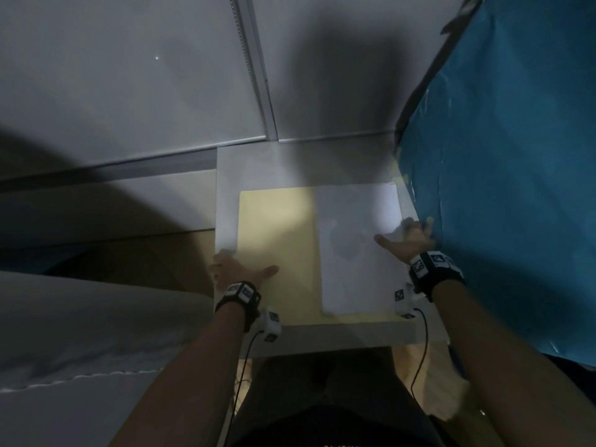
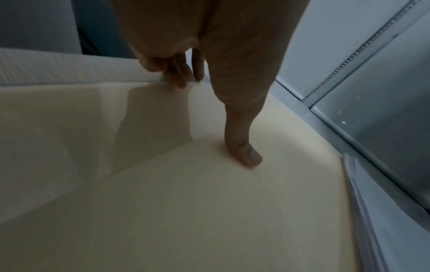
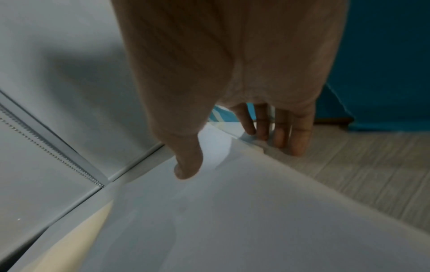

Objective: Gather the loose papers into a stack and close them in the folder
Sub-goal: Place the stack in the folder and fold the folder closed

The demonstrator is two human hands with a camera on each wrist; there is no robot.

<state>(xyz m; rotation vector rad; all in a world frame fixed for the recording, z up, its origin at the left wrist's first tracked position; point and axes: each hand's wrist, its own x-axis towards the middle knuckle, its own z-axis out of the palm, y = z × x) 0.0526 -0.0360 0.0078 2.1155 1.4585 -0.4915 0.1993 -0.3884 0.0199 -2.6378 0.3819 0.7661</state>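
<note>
1. a cream folder [image 1: 277,227] lies open and flat on a small white table [image 1: 225,195], its left leaf bare.
2. a stack of white papers [image 1: 358,246] lies on the folder's right leaf, edges roughly squared, with the near end stopping short of the folder's near edge.
3. the left hand [image 1: 237,269] sits at the folder's left edge, thumb laid flat on the cream leaf.
4. in the left wrist view its fingers [image 2: 179,73] curl down over the outer edge of the leaf while the thumb [image 2: 244,147] presses on top, so the hand pinches that leaf.
5. the leaf there looks slightly lifted off the table, though the blur makes this hard to be sure of.
6. the right hand [image 1: 408,237] is at the right edge of the papers, thumb stretched over the top sheet.
7. in the right wrist view its fingers [image 3: 279,132] reach down past the edge of the papers and folder, and the thumb [image 3: 188,162] hangs just above the sheet; whether it truly grasps the stack cannot be told.
8. a blue sheet [image 1: 516,156] hangs just beside the table on the right.
9. grey panels [image 1: 129,75] with a metal strip stand behind the table.
10. both wrists wear black bands with marker tags and cables.
</note>
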